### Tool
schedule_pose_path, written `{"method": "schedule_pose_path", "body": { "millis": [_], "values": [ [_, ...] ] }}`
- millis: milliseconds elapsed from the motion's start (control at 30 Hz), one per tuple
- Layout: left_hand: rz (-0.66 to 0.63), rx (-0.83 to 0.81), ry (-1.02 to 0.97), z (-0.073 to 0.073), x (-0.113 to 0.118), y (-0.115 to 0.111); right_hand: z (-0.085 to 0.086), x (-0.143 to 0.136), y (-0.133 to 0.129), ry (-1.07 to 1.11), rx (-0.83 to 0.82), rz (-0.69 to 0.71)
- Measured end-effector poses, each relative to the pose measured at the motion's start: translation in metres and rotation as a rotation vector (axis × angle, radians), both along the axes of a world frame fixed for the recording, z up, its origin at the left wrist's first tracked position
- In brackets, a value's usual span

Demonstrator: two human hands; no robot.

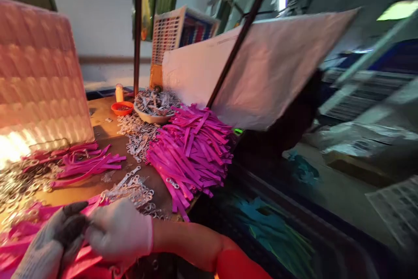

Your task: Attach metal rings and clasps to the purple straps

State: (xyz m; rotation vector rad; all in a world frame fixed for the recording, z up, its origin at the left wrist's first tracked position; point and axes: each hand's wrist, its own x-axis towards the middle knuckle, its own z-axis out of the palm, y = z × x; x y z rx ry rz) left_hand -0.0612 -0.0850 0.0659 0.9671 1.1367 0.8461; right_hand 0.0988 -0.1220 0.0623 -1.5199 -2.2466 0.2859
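The work appears to be partway through, judging by the loose parts. Flat magenta fabric straps [78, 266] are spread at the near left, under and around both hands, with small silver rings and links among them. A smaller bunch of magenta straps [88, 166] is laid farther off on the brown tabletop [104, 135], with metal at some of its left ends; it could be taken for finished work, though no join is resolved clearly enough to confirm this. Much seems to be left: a large heap of magenta straps [192, 148] is piled at the table's right edge, mostly without visible metal, and one silver link piece is seen lying on it. Loose silver link pieces [139, 135] are scattered left of that heap, and more are mounded in a pale round bowl [150, 118] beyond it.

The gloved left hand [62, 235], in white knit with dark grey fingers, and the white-gloved right hand [120, 226] are brought together at the near left. The fingers of both are bent and meet at the tips; whether anything is grasped between them cannot be told.

No brand or label can be read. A faint line of print is borne by the large white board [267, 61] at the far right, and faint marks are seen on the left glove's cuff; both are illegible.
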Motion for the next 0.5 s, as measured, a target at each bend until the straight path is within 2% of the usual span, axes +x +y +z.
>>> {"method": "schedule_pose_path", "body": {
  "millis": [67, 100, 200, 333, 367, 433, 500],
  "values": [
    [0.033, -0.036, -0.02, 0.013, 0.008, -0.005, -0.002, 0.004, -0.003, 0.066, -0.093, -0.038],
    [0.001, -0.054, -0.019, 0.016, 0.013, -0.006, -0.003, 0.006, -0.004, 0.077, -0.137, -0.067],
    [-0.054, -0.047, -0.011, 0.013, 0.024, -0.002, -0.003, 0.015, -0.003, 0.13, -0.242, -0.12],
    [-0.137, 0.09, 0.054, 0.008, 0.036, 0.006, -0.007, 0.027, 0.0, 0.336, -0.409, -0.096],
    [-0.184, 0.123, 0.083, 0.009, 0.039, 0.012, -0.01, 0.03, 0.001, 0.379, -0.396, -0.106],
    [-0.343, 0.194, 0.165, 0.012, 0.049, 0.036, -0.019, 0.038, 0.005, 0.451, -0.26, -0.175],
    [-0.515, 0.309, 0.324, 0.008, 0.06, 0.076, -0.031, 0.046, 0.011, 0.524, -0.07, -0.271]
  ]
}}
